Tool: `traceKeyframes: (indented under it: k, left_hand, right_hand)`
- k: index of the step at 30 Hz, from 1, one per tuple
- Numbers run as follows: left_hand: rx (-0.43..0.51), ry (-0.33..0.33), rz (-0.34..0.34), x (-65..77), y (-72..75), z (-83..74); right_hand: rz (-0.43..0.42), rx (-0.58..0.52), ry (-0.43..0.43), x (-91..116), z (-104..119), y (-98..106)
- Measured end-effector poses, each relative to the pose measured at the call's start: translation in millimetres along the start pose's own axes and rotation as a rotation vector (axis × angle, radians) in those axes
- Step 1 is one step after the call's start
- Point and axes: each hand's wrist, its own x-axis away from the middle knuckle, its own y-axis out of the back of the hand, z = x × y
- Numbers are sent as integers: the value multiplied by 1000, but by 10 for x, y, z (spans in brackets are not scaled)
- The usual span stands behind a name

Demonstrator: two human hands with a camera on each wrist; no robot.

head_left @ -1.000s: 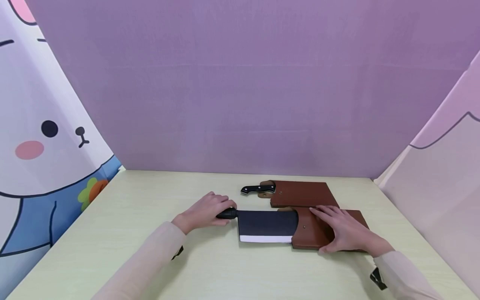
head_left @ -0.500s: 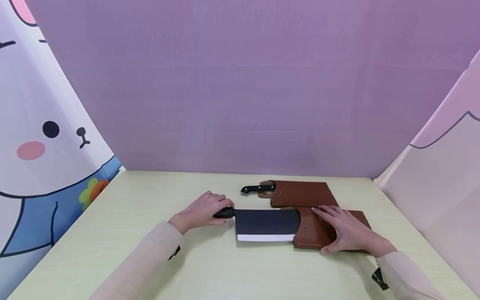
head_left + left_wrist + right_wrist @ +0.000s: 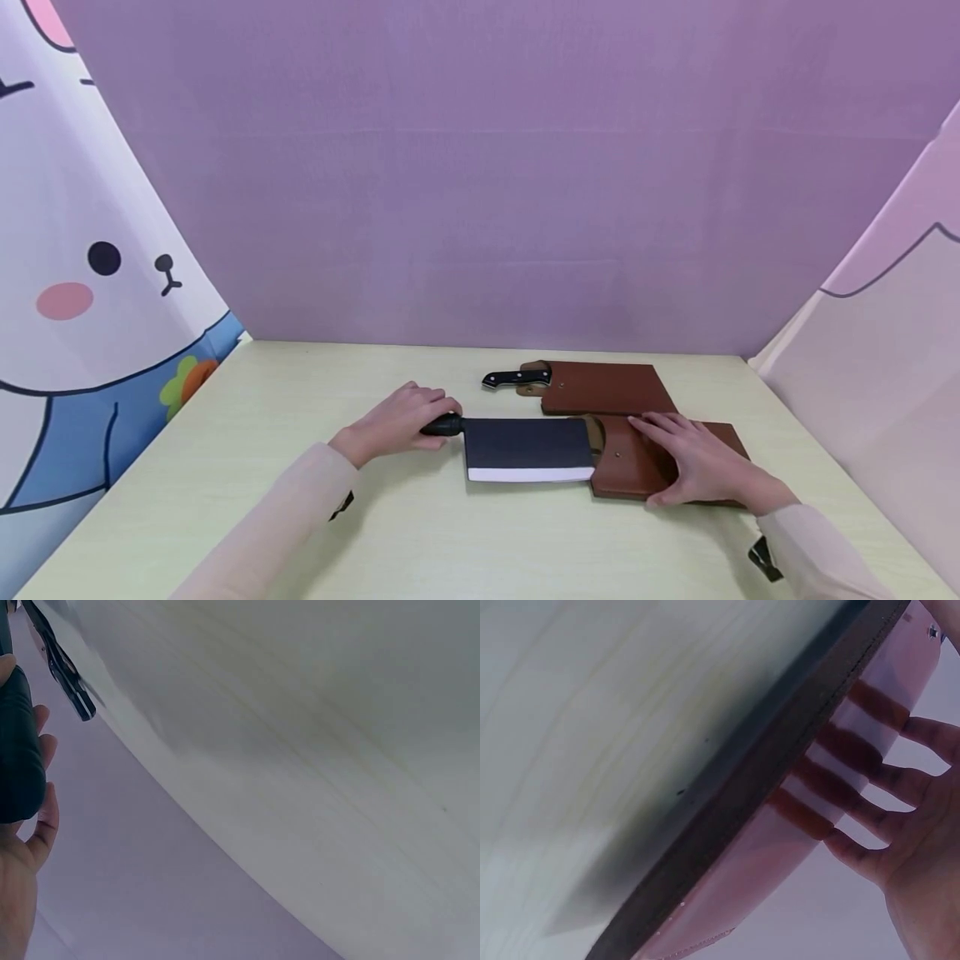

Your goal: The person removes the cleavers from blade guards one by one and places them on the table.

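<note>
In the head view my left hand (image 3: 401,423) grips the black handle (image 3: 442,425) of a cleaver with a wide dark blade (image 3: 528,446) and a bright cutting edge along its near side. The blade's far end lies right at the mouth of a brown leather sheath (image 3: 630,467), over its back flap. My right hand (image 3: 697,458) spans that sheath and holds it, fingers toward the far edge and thumb at the near edge. The right wrist view shows these fingers (image 3: 855,851) against the glossy sheath side (image 3: 742,862). The left wrist view catches the handle (image 3: 19,750) in my curled fingers.
Behind the cleaver, a second brown sheath (image 3: 607,387) lies on the pale table (image 3: 487,550), with a black riveted knife handle (image 3: 513,379) sticking out of its left end. A purple backdrop (image 3: 480,208) rises at the table's back, and printed cloths flank both sides.
My left hand has drawn the cleaver leftward, so its end has come out to the sheath's mouth. The right hand and the sheath have shifted slightly right. The rear knife and sheath stay put.
</note>
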Motion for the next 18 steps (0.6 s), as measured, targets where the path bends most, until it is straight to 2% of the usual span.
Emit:
traceKeyframes:
  k: [18]
  left_hand:
    - [0, 40, 17, 97, 44, 32]
  right_hand:
    - [9, -1, -12, 12, 0, 34]
